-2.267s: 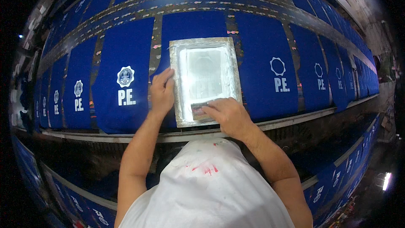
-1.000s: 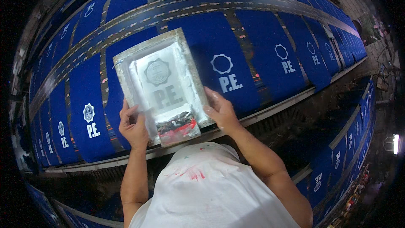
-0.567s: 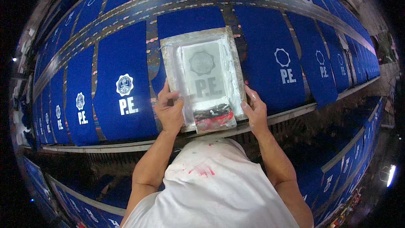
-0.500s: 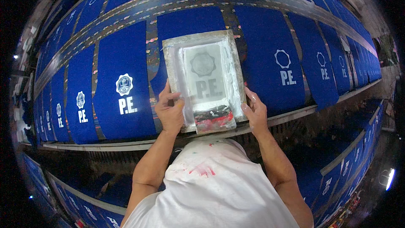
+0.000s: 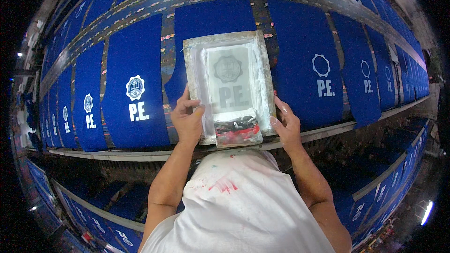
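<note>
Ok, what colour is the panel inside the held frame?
The panel is pale grey with darker badge and letters, best seen in head view.

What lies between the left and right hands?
In the head view: the framed printing screen, its side rails held by the left hand and right hand, with a paint-smeared squeegee at its near end.

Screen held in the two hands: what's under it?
A blue cloth shows past the top and left edges of the screen. The part beneath is covered, so any print there cannot be seen.
</note>
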Demonstrator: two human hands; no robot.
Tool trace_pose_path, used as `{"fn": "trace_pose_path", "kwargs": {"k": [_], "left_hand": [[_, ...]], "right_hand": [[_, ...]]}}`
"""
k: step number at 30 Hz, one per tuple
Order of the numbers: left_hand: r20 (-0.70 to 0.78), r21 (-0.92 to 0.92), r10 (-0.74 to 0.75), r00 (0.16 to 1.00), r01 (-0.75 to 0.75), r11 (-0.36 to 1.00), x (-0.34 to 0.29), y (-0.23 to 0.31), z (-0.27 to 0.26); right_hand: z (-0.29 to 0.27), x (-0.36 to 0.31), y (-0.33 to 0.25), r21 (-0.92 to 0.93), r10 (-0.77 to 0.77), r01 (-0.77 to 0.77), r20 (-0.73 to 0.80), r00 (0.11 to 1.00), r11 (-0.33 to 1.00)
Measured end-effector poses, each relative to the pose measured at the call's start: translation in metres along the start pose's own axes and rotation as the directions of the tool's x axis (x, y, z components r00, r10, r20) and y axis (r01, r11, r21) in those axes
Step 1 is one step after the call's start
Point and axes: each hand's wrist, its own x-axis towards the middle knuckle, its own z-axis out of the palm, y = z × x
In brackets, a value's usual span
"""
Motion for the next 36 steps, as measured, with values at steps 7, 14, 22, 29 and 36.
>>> {"fn": "trace_pose_path", "kwargs": {"k": [7, 14, 22, 29, 36], "left_hand": [[-0.014, 0.141, 0.01, 1.0, -0.008, 0.99, 0.001, 0.0, -0.002], [0.016, 0.238, 0.072, 0.997, -0.074, 0.969, 0.003, -0.005, -0.009], [0.019, 0.293, 0.074, 0.997, -0.076, 0.953, 0.001, -0.007, -0.014], [0.015, 0.358, 0.068, 0.998, -0.069, 0.931, 0.004, -0.006, -0.019], [0.196, 0.593, 0.111, 0.974, -0.208, 0.778, 0.031, 0.027, -0.034]], "right_hand": [[-0.001, 0.011, -0.048, -0.564, -0.277, 0.295, 0.119, 0.953, 0.772], [0.044, 0.053, -0.075, -0.714, -0.303, 0.629, 0.554, 0.776, 0.306], [0.065, 0.088, -0.06, -0.699, -0.22, 0.684, 0.648, 0.73, 0.211], [0.053, 0.081, -0.071, -0.674, -0.357, 0.669, 0.569, 0.741, 0.314], [0.031, 0.023, -0.08, -0.352, -0.392, 0.724, 0.659, 0.642, 0.593]]}}
